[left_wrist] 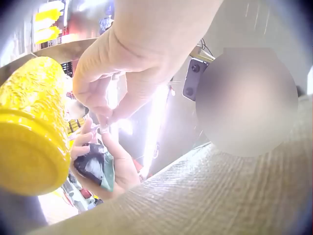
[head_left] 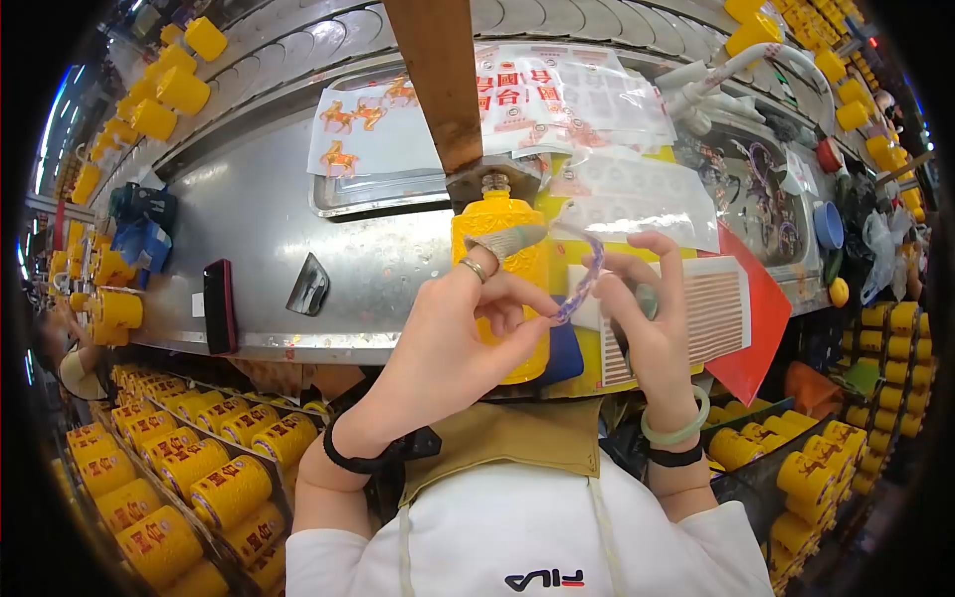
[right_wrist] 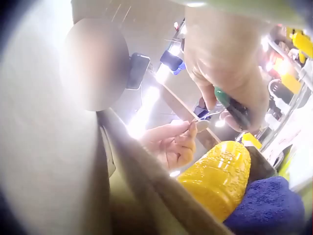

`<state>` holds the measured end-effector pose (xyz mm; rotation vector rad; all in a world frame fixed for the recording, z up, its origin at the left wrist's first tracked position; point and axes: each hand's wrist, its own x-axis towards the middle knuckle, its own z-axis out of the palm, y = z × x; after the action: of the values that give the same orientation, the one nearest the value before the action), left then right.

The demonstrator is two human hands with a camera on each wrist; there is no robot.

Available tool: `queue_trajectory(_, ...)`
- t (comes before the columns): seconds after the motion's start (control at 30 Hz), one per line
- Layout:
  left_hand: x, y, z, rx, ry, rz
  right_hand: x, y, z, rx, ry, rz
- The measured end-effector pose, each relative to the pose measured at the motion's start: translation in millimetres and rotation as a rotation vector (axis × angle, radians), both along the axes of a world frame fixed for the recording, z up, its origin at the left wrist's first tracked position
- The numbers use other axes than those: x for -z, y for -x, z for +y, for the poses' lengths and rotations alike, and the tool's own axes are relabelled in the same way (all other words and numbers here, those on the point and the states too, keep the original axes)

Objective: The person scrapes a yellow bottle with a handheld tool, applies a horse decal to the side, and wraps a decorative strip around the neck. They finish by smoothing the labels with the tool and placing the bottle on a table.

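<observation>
My left hand (head_left: 448,323), with a fabric wrap (head_left: 509,242) on one finger, pinches the lower end of a narrow, purple-patterned clear strip (head_left: 587,274) between thumb and finger. The strip curves upward beside a yellow embossed cylinder (head_left: 497,214), which stands in front of both wrists, its end against a fitting on a wooden beam (head_left: 438,80). To the right, my right hand (head_left: 652,323) has its thumb and fingertips close to the strip. A flat black and green piece (left_wrist: 100,166) is held in the right palm; the right wrist view shows its dark edge (right_wrist: 234,110) under the fingers.
Decal sheets (head_left: 567,99) and a tray (head_left: 328,199) lie behind. A brown-striped sheet (head_left: 711,308) and red sheet (head_left: 771,289) are at right. A blue cloth (right_wrist: 266,208) sits by the cylinder. At left lie a phone (head_left: 220,306) and black scraper (head_left: 309,285).
</observation>
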<state>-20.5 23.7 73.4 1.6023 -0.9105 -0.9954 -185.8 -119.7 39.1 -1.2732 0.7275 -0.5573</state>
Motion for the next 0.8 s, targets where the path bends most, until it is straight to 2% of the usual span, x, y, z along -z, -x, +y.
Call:
queue_trajectory(0.1, 1, -4, 0, 0.023, -0.027, 0.018, 13, 18, -20, -0.044, 0.101, 0.102)
queue_trajectory(0.17, -2, -4, 0, 0.035, -0.036, 0.030, 14, 31, -27, -0.287, 0.053, 0.196)
queue_trajectory(0.2, -2, -4, -1, 0.036, -0.036, 0.033, 9, 31, -25, -0.396, 0.012, 0.154)
queue_trajectory(0.23, -1, -4, -1, 0.040, -0.026, 0.013, 4, 29, -18, -0.393, 0.012, 0.157)
queue_trajectory(0.3, -1, -4, -3, 0.052, -0.013, -0.005, -3, 21, -2, -0.402, -0.179, 0.161)
queue_trajectory(0.33, -3, -5, -3, 0.110, -0.053, -0.092, -1, 16, 3, -0.304, -0.238, 0.176)
queue_trajectory(0.37, -5, -5, -3, 0.165, -0.094, -0.179, 2, 11, 8, -0.302, -0.238, 0.177)
queue_trajectory(0.4, -7, -4, -2, 0.165, -0.094, -0.179, 4, 5, 11, -0.200, -0.230, 0.096)
queue_trajectory(0.47, -8, 2, 3, 0.038, 0.025, -0.047, 6, -2, 10, -0.033, -0.214, -0.040)
queue_trajectory(0.5, -3, 4, 5, 0.028, 0.023, -0.050, 4, -5, 7, -0.043, -0.217, -0.042)
queue_trajectory(0.57, 18, 7, 11, -0.260, 0.371, -0.132, -8, -8, -2, 0.095, 0.009, -0.005)
queue_trajectory(0.63, 41, -2, 22, -0.293, 0.343, -0.226, -17, -11, -15, 0.091, 0.255, -0.002)
queue_trajectory(0.7, 66, -7, 23, -0.495, 0.330, -0.212, -22, -15, -28, 0.104, 0.468, 0.056)
queue_trajectory(0.73, 71, -9, 25, -0.419, 0.255, -0.074, -25, -18, -31, 0.096, 0.470, 0.055)
queue_trajectory(0.77, 74, -9, 21, -0.427, 0.259, -0.073, -28, -23, -35, 0.081, 0.473, 0.042)
queue_trajectory(0.8, 77, -7, 14, -0.389, 0.336, 0.171, -31, -26, -37, 0.066, 0.475, 0.031)
